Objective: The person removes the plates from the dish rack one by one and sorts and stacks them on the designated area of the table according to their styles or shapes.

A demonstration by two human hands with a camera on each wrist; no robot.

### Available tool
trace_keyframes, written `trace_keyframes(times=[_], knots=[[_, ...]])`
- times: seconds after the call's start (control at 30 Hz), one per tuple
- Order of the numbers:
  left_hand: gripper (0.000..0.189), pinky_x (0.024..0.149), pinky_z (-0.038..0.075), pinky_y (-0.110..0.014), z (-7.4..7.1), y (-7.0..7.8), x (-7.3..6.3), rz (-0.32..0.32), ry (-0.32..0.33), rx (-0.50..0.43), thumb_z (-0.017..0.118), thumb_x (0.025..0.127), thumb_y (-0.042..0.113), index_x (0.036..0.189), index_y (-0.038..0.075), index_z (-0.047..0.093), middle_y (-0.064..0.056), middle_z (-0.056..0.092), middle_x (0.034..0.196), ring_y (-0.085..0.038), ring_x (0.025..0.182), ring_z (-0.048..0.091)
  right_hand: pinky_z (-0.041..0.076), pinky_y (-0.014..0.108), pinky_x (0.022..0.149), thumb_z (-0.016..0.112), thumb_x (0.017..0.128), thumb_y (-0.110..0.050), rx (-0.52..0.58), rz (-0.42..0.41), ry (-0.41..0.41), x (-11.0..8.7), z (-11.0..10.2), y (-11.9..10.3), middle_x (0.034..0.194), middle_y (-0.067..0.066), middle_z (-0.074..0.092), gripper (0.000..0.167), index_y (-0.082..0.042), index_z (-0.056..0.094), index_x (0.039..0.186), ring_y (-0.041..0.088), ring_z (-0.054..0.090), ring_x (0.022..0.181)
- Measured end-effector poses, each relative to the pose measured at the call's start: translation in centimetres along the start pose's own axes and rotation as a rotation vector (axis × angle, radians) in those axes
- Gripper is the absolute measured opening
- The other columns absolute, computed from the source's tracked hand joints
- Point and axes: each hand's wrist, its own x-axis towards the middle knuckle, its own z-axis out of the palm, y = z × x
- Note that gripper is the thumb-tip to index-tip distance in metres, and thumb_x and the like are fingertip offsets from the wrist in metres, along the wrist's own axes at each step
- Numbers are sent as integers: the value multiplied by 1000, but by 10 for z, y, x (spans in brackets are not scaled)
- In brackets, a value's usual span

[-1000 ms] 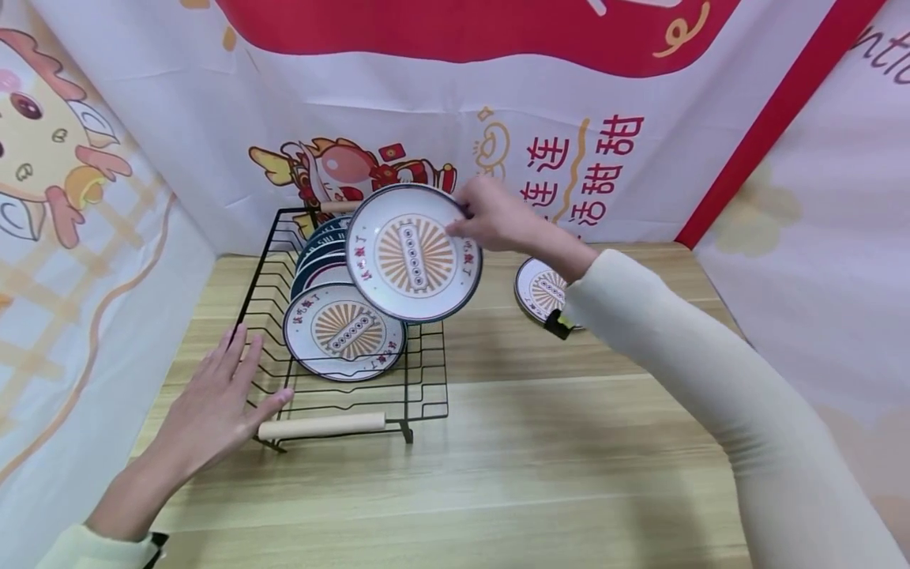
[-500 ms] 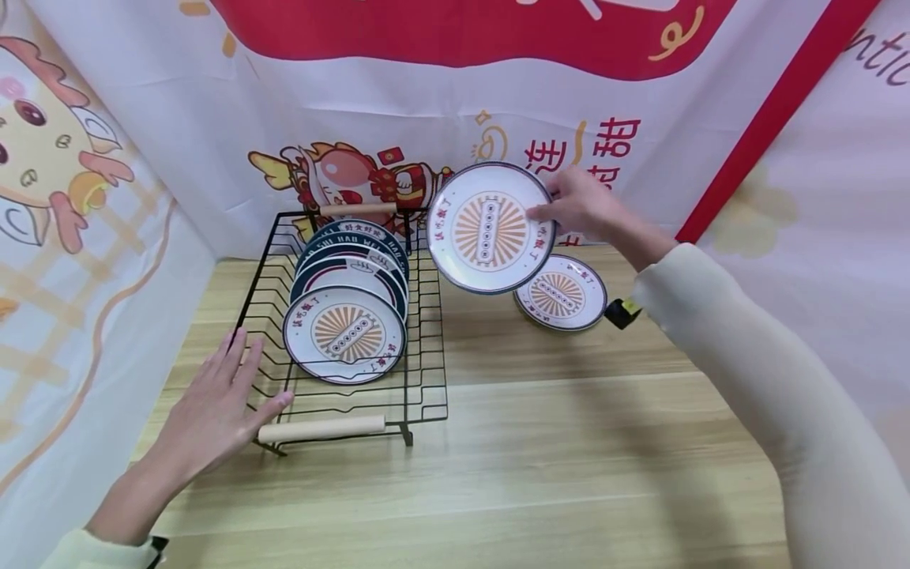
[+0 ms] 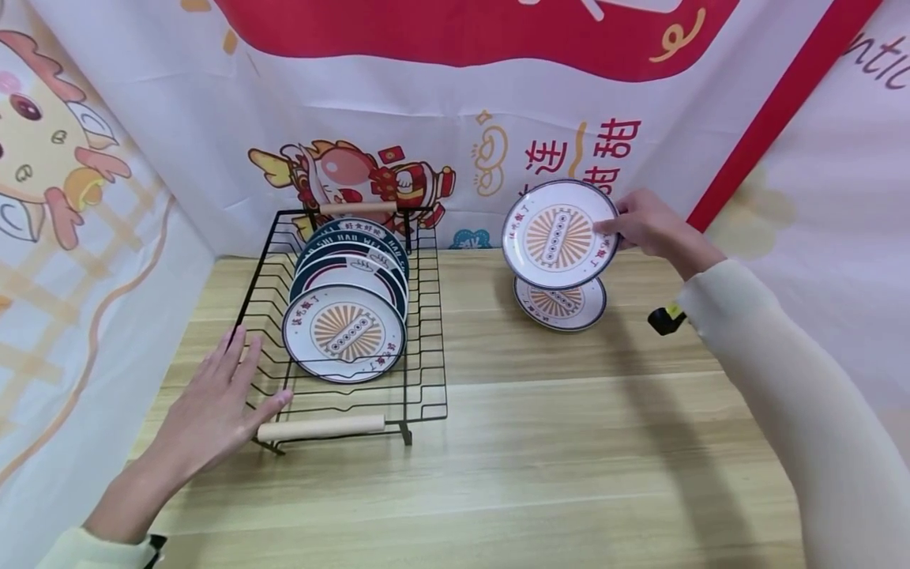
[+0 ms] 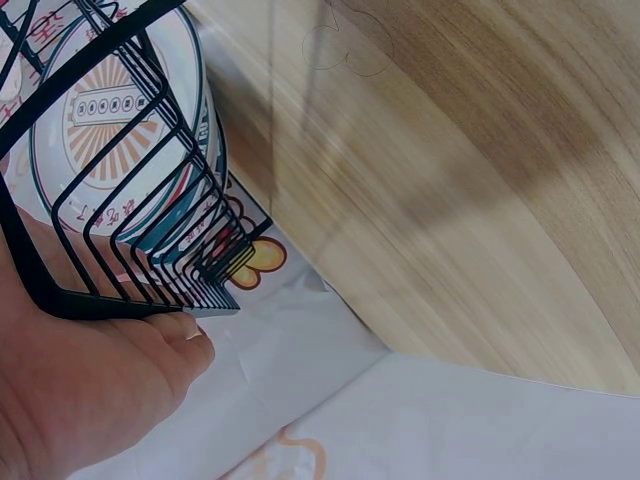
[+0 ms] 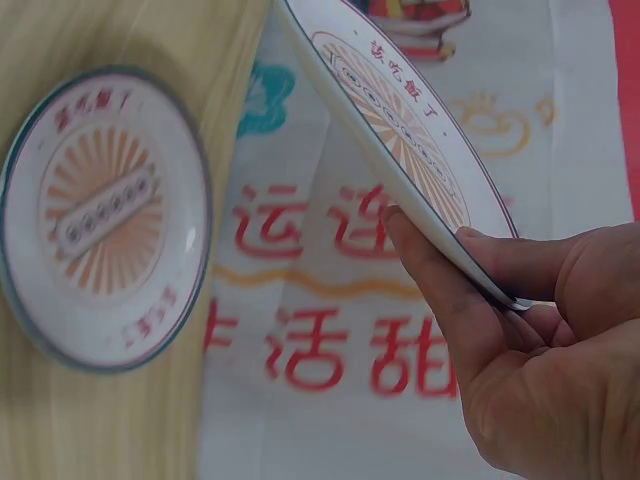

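Note:
My right hand (image 3: 657, 225) pinches a white plate (image 3: 558, 235) with an orange sunburst by its right edge. The plate is tilted, above a similar plate (image 3: 569, 308) lying on the table. In the right wrist view, the thumb (image 5: 520, 262) is on the printed face and fingers are behind. My left hand (image 3: 209, 407) rests at the left side of a black wire dish rack (image 3: 426, 379), its fingers extended. Several plates stand in the rack, the front one a sunburst plate (image 3: 344, 332); behind it are dark-rimmed plates (image 3: 355, 253).
The rack has wooden handles at its front (image 3: 321, 427) and back (image 3: 358, 208). It stands on a light wood table (image 3: 540, 458). A printed cloth (image 3: 398, 87) hangs along the table's back and sides.
My right hand has carried the held plate rightward from above the rack to above the plate on the table. My left hand and the rack have stayed put.

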Motion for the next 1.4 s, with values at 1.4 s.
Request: trace_keyframes(times=[1.4], knots=[[97, 130, -13, -43, -1, 0, 0, -8, -13, -4, 52, 107, 57, 167, -5, 7, -29, -6, 174, -43, 162, -10, 58, 26, 65, 77, 99, -17, -15, 182, -10, 35, 17, 135, 76, 4, 67, 33, 10, 65, 112, 19, 64, 73]])
